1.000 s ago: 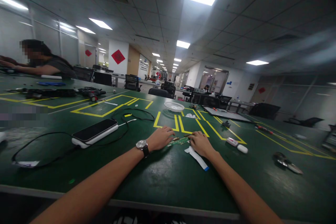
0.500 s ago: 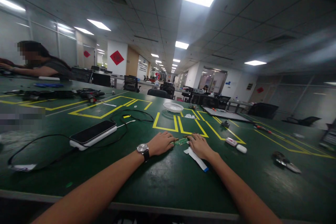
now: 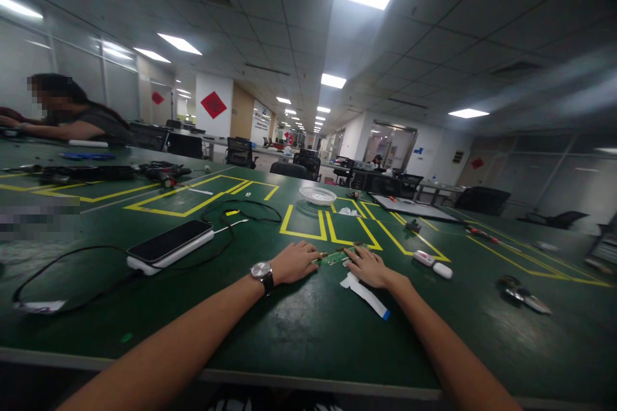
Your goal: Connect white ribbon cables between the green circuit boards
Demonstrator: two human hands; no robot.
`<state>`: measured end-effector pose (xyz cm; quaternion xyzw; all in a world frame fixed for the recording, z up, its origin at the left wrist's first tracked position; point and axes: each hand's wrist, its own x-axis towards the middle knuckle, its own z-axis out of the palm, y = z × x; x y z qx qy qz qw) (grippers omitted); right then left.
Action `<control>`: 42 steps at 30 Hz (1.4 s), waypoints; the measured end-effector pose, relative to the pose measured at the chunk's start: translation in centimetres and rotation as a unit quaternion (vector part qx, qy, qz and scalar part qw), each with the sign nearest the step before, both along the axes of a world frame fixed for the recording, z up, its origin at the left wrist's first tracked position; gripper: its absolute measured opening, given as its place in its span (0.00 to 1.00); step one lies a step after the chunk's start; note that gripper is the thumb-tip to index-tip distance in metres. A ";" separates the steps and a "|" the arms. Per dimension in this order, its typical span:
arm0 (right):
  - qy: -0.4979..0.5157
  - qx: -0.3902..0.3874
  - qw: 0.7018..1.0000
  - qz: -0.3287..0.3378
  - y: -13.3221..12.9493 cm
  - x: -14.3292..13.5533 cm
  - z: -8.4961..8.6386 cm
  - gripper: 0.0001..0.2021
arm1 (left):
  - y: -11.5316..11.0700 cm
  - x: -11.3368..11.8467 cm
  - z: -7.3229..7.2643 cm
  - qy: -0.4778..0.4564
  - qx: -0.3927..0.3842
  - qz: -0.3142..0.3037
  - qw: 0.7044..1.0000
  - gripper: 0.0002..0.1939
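Note:
A small green circuit board [image 3: 334, 258] lies on the table between my hands. My left hand [image 3: 295, 262], with a watch on its wrist, has its fingertips closed at the board's left end, beside a small brass-coloured part. At the right end, my right hand [image 3: 369, 267] grips the board, its thumb on the near side and fingers reaching over the far side; they hide part of it. A white flat ribbon cable [image 3: 367, 294] with a blue tip runs out from under my right hand towards me. Whether it joins the board is hidden.
To the left lies a phone [image 3: 169, 245] on a white block with a black cable [image 3: 72, 250]. Beyond my hands stands a white basket [image 3: 317, 195]. An earbud case [image 3: 424, 258] and a metal tool [image 3: 523, 295] lie right. A person [image 3: 72, 109] sits far left.
My right hand has shifted slightly, its fingers more spread, and more of the board shows. The ribbon cable's blue tip has swung a little to the right. My left hand is nearly still.

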<state>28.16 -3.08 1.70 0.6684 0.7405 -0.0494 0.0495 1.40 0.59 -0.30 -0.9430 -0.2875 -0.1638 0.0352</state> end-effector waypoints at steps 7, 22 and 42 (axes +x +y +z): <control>0.064 -0.038 0.996 0.046 -0.3 1.4 1.2 0.37 | 0.1 0.0 -0.1 -0.007 0.001 -0.004 1.000 0.16; 0.032 0.067 0.997 0.029 0.1 0.0 0.2 0.29 | 0.0 -0.1 0.5 -0.027 0.002 -0.010 1.000 0.15; 0.172 0.164 0.951 0.197 -0.7 -2.6 2.2 0.14 | -0.3 0.1 1.0 -0.035 -0.010 -0.061 0.997 0.17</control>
